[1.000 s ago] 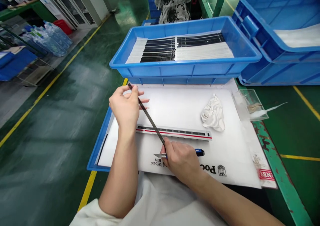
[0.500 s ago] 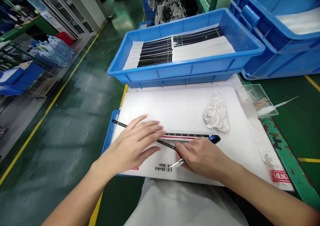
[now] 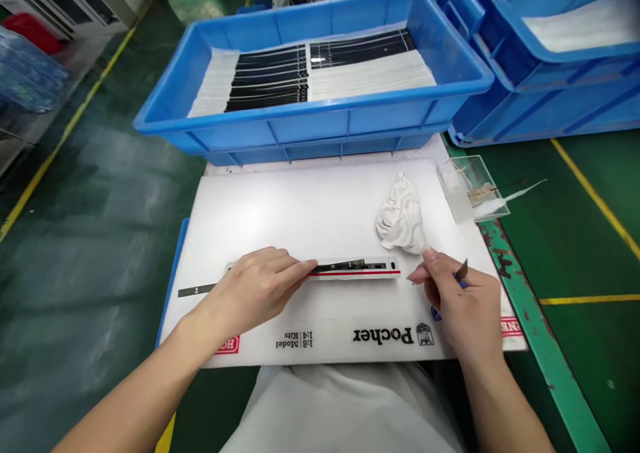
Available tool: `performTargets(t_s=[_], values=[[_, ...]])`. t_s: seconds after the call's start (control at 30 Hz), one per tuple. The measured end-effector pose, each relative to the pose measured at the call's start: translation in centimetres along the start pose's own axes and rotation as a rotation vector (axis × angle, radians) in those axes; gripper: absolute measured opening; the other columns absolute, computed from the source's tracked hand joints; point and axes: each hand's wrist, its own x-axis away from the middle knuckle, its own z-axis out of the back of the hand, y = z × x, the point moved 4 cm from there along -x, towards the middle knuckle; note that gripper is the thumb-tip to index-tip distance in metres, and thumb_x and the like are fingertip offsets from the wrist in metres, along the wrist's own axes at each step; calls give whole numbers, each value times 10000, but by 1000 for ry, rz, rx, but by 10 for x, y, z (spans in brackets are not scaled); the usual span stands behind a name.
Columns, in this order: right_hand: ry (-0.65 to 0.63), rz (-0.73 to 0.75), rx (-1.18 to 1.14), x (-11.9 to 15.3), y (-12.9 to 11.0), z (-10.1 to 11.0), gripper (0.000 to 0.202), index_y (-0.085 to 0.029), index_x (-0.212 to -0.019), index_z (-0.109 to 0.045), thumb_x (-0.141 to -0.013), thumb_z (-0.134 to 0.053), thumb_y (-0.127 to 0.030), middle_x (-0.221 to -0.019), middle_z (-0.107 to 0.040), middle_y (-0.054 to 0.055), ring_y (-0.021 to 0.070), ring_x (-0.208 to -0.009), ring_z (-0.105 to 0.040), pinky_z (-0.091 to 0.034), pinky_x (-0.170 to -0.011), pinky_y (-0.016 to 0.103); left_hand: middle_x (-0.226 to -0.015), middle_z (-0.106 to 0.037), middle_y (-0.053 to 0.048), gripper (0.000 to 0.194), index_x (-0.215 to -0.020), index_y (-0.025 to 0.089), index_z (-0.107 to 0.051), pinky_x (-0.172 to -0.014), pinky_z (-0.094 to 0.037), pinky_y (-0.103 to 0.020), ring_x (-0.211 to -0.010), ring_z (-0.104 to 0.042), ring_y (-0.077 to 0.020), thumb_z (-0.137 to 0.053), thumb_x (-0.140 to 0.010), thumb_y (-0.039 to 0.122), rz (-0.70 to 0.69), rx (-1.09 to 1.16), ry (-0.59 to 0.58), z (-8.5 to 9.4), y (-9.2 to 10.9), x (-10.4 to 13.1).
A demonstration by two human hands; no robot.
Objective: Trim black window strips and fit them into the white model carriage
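A thin dark strip (image 3: 196,290) lies under my left hand (image 3: 265,283), whose fingers press together on it, over a white bar with a red line (image 3: 357,275). The strip's right part rests along the bar, its left end sticks out onto the white board (image 3: 300,206). To the right of the bar, my right hand (image 3: 457,296) is closed around a blue-handled knife (image 3: 461,276), its blade pointing up. Thumb and forefinger reach near the lower tip of a crumpled white cloth (image 3: 401,216).
Behind the board stands a blue bin (image 3: 320,123) holding rows of black strips on white sheets. More blue bins (image 3: 560,93) are at the back right. A clear box (image 3: 473,189) with small tools sits at the board's right edge.
My right hand has moved right, off the strip, and the knife blade now points up. My left hand has lowered onto the strip, which now lies along the bar. The view has shifted.
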Motion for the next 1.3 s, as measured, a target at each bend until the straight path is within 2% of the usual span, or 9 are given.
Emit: performTargets(t_s=[0.1,0.23,0.3,0.4,0.57,0.77,1.1,1.3], values=[[68,-230,-86,8,19,5,461,-163,-795,-724,-1027,-552,-523,-500,-394,-51,106,-426,-337,-268,-413,247,-713,-706,-30,224,-1148,91,-693,-527,-539,-323,-583,-629,-179,-547,-981,59,-4,8,-40,-5,2,-4],[5,-383,-124,3,19,9,437,-194,-1090,-774,-912,-687,-583,-619,-508,-27,94,-460,-307,-231,-415,237,-864,-759,-55,194,-1146,118,-685,-518,-545,-294,-668,-693,-177,-567,-992,102,13,11,-46,-10,4,-10],[-42,-414,-126,-3,18,8,433,-215,-1132,-773,-870,-742,-558,-679,-533,-21,88,-483,-307,-242,-435,235,-931,-770,-57,186,-1152,129,-680,-515,-549,-279,-702,-715,-172,-581,-994,122,38,15,-37,-13,4,-13],[-126,-454,-168,-8,23,-2,448,-198,-1105,-760,-843,-754,-561,-715,-512,-26,84,-500,-313,-255,-448,229,-924,-766,-36,175,-1139,145,-682,-482,-528,-283,-682,-714,-167,-584,-994,132,62,-1,-38,-17,6,-16],[-237,-504,-250,-6,37,-21,504,-178,-1134,-729,-858,-709,-599,-710,-465,-35,96,-524,-308,-256,-450,225,-913,-760,-24,178,-1136,157,-682,-456,-499,-280,-658,-700,-161,-567,-1002,138,69,-10,-58,-22,7,-20],[-316,-553,-295,-4,42,-30,452,-188,-1101,-723,-886,-694,-585,-671,-416,-51,105,-531,-314,-255,-468,230,-901,-748,-25,211,-1142,163,-678,-437,-476,-262,-631,-679,-148,-546,-989,100,62,7,-78,-27,6,-25],[-325,-546,-269,-4,43,-32,432,-192,-1084,-708,-880,-699,-573,-655,-379,-65,115,-528,-297,-272,-495,256,-881,-751,-27,208,-1131,167,-681,-399,-405,-270,-605,-658,-144,-527,-1002,116,64,16,-76,-31,4,-26],[-299,-492,-173,-3,41,-32,391,-202,-1061,-711,-897,-684,-555,-646,-386,-60,137,-577,-362,-326,-542,256,-860,-755,-8,171,-1113,186,-695,-406,-381,-288,-610,-651,-147,-576,-996,148,72,-1,-25,-32,4,-26]])
